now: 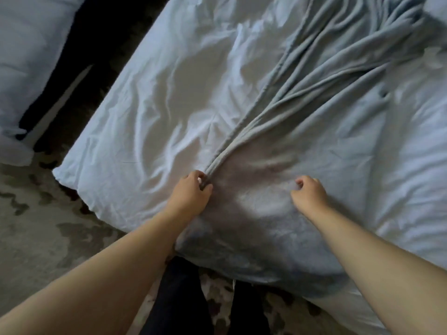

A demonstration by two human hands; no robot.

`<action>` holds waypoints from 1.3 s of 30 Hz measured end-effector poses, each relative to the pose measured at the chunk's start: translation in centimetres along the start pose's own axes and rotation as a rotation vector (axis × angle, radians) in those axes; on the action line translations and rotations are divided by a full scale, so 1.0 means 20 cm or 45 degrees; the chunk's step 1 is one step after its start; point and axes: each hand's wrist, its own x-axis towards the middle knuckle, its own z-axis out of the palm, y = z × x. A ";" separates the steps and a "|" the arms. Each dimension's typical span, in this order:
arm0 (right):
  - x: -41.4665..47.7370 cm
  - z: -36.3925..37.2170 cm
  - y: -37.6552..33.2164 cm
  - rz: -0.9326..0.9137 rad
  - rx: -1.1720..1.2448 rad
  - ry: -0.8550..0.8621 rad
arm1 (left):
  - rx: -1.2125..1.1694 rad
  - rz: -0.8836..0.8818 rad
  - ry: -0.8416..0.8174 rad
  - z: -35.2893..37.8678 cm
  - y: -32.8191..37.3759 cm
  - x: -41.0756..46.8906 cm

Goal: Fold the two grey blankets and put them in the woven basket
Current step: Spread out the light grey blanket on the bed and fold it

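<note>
Both forearms [116,269] reach over the bed [145,97], left hand [191,193] with its grip pinching the bunched edge of a grey blanket [326,93] strewn across it, right hand [309,193] curled, its grip unclear; this looks like straightening before folding, so next the right needs a matching corner.

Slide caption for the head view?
Left hand pinches bunched grey blanket edge on white duvet; right hand curled nearby.

Dim, bluish cast, soft motion blur, wide-angle edge bending, shadow near bed [145,97] edge
</note>
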 end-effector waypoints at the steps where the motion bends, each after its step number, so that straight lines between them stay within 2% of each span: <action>1: -0.01 0.01 0.10 0.105 -0.004 -0.010 | 0.030 0.054 0.011 -0.01 0.04 0.04; 4: -0.06 0.04 0.39 0.354 0.037 0.078 | 0.149 0.223 0.027 0.00 0.14 0.15; 7: -0.12 0.08 0.59 0.631 0.239 0.433 | 0.295 0.272 0.020 0.02 0.25 0.27; 9: -0.16 0.08 0.68 0.810 0.434 0.579 | 0.369 0.219 0.027 0.05 0.31 0.33; 12: -0.20 0.06 0.78 0.934 0.878 0.443 | 0.276 0.033 0.095 0.07 0.40 0.36; 15: -0.29 -0.02 0.82 0.922 1.527 0.071 | -0.117 -0.158 0.114 0.06 0.46 0.31; 17: -0.37 -0.12 0.81 0.876 1.758 -0.158 | -0.384 -0.229 0.084 0.01 0.48 0.24; 19: -0.46 -0.25 0.80 0.770 1.858 -0.293 | -0.580 -0.313 -0.017 -0.09 0.51 0.17; 22: -0.62 -0.40 0.78 0.670 1.944 -0.384 | -0.677 -0.457 -0.519 -0.28 0.52 0.05; 24: -0.70 -0.45 0.76 0.625 1.998 -0.378 | -0.597 -0.375 -0.751 -0.37 0.51 0.00; 29: -0.73 -0.62 0.69 0.475 2.224 -0.237 | -0.846 -0.145 -0.587 -0.53 0.69 -0.10; 31: -0.67 -0.69 0.69 0.480 2.200 -0.338 | -0.929 -0.157 -0.669 -0.56 0.79 -0.15; 33: -0.63 -0.76 0.69 0.457 2.074 -0.463 | -0.835 -0.156 -0.771 -0.59 0.88 -0.19; 35: -0.58 -0.85 0.68 0.382 2.033 -0.504 | -0.721 -0.085 -0.785 -0.61 0.98 -0.21; 39: -0.46 -1.16 0.68 0.189 2.276 -0.282 | -0.958 0.094 -0.569 -0.67 1.16 -0.21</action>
